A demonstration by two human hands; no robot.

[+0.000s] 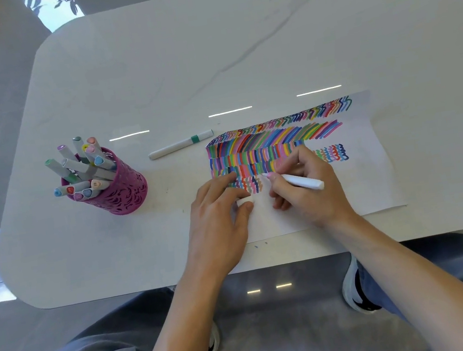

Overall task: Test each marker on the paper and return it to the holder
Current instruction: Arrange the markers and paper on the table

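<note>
The white table (235, 53) carries the paper (371, 183), crowded with test strokes. The pink holder (123, 192) stands well to the left of the paper. On the paper, the right hand (308, 190) grasps a marker (301, 182), its pink tip at the lowest row, so I judge testing is in hand. The left hand (218, 216) pinches the half-hidden cap (245, 202). Next, the cap must meet the tip. Any new stroke is too faint to make out.
</note>
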